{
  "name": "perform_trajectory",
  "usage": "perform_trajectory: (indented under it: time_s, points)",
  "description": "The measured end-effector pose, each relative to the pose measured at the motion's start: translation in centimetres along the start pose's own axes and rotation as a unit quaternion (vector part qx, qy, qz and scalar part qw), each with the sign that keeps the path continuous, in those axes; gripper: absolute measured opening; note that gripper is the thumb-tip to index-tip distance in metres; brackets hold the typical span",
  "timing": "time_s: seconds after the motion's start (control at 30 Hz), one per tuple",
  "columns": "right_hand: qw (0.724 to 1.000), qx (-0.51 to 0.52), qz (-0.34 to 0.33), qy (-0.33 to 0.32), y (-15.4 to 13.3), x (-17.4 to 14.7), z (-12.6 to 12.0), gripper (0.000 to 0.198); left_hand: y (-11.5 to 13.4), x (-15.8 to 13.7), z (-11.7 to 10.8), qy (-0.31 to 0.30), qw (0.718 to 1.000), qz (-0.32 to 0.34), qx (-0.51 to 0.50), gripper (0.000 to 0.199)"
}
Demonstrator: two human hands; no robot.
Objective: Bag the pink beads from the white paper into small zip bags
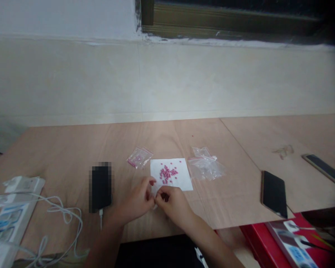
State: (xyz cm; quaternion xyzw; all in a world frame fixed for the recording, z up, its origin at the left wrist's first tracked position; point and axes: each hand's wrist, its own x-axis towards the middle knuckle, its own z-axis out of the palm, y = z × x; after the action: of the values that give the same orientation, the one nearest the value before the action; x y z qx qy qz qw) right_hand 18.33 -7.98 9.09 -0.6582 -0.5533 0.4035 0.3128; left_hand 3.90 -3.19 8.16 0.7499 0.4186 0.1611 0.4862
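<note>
My left hand (142, 199) and my right hand (173, 203) meet at the near edge of a white sheet of paper (185, 182). The fingers of both are closed in a pinch on what looks like a small clear plastic bag (154, 207), mostly hidden by them. Just beyond, a loose pile of pink beads (166, 173) lies on the paper, with several strays around it. A clear zip bag with some pink beads (139, 158) rests left of the paper. More clear plastic bags (207, 165) lie in a heap on its right.
A black phone (102, 188) with a cable plugged in is on the left, beside a white power strip (19, 208) and tangled cables (68, 216). Two more phones, one near (274, 193) and one farther right (325, 170), lie on the wooden table (72, 149). A red stool (257, 242) holds another power strip.
</note>
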Motion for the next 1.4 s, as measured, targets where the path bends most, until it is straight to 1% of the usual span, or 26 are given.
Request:
perform_trajectory:
  time_s: [0.03, 0.1, 0.2, 0.27, 0.33, 0.43, 0.5, 0.57, 0.67, 0.8, 0.87, 0.93, 1.03, 1.13, 1.2, 1.27, 1.33, 1.4]
  points:
    - [1.000, -0.009, -0.002, -0.007, -0.2, -0.2, 0.2, 0.016, 0.0, -0.2, 0.4, -0.003, 0.999, -0.005, -0.036, 0.044]
    - [1.000, -0.025, -0.008, -0.008, -0.5, -0.5, 0.3, 0.015, 0.0, -0.5, 1.0, -0.020, 0.993, -0.030, -0.116, 0.053]
    - [1.000, -0.017, -0.024, -0.009, -0.7, -0.7, 0.0, 0.017, 0.1, -0.7, 1.3, -0.043, 0.975, -0.062, -0.210, 0.053]
    - [0.999, 0.000, -0.031, -0.020, -0.8, -0.8, -0.3, 0.019, 0.1, -0.5, 1.2, -0.044, 0.971, -0.074, -0.223, 0.053]
    - [0.999, -0.002, -0.024, -0.020, -0.7, -0.9, -0.5, 0.018, 0.1, -0.1, 1.0, -0.044, 0.975, -0.091, -0.196, 0.053]
    - [0.999, -0.045, 0.001, 0.014, -0.4, -0.8, -0.8, 0.016, 0.2, 0.5, 0.5, -0.025, 0.987, -0.101, -0.121, 0.046]
    - [0.996, -0.084, 0.014, 0.033, -0.1, -0.5, -1.1, 0.015, 0.6, 0.9, 0.1, -0.005, 0.994, -0.089, -0.068, 0.038]
    - [0.992, -0.120, 0.022, 0.038, 0.1, -0.2, -1.5, 0.014, 1.3, 1.3, -0.2, 0.007, 0.997, -0.070, -0.028, 0.034]
    - [0.988, -0.149, 0.027, 0.022, 0.1, 0.4, -1.9, 0.019, 2.2, 1.7, -0.2, 0.010, 0.999, -0.041, -0.009, 0.031]
    - [0.984, -0.174, 0.044, -0.010, -0.2, 1.0, -1.8, 0.022, 2.8, 1.7, -0.3, -0.019, 1.000, -0.007, -0.019, 0.029]
    - [0.979, -0.194, 0.061, -0.018, -0.1, 1.3, -1.7, 0.022, 2.7, 1.4, -0.5, -0.007, 1.000, 0.012, -0.002, 0.029]
    - [0.979, -0.193, 0.067, -0.022, 0.1, 1.3, -1.6, 0.022, 2.4, 1.0, -0.8, 0.012, 0.999, 0.035, 0.022, 0.030]
    - [0.987, -0.151, 0.040, -0.028, 0.4, 1.2, -1.6, 0.023, 1.9, 0.5, -0.9, 0.016, 0.998, 0.047, 0.037, 0.029]
    - [0.993, -0.113, 0.008, -0.024, 0.4, 0.8, -1.6, 0.023, 1.7, 0.0, -1.0, 0.012, 0.999, 0.046, 0.013, 0.025]
    - [0.996, -0.094, -0.006, -0.009, 0.2, 0.6, -1.7, 0.022, 1.8, -0.3, -1.2, -0.001, 0.998, 0.059, -0.005, 0.024]
    - [0.997, -0.081, -0.007, 0.013, -0.1, 0.5, -1.8, 0.023, 1.9, -0.7, -1.6, -0.027, 0.997, 0.078, 0.000, 0.029]
    - [0.997, -0.065, 0.002, 0.032, -0.2, 0.4, -2.0, 0.025, 1.8, -1.0, -1.8, -0.043, 0.994, 0.094, 0.027, 0.046]
    - [0.998, -0.040, 0.013, 0.041, -0.2, 0.5, -2.2, 0.026, 1.5, -1.1, -1.7, -0.042, 0.993, 0.099, 0.051, 0.064]
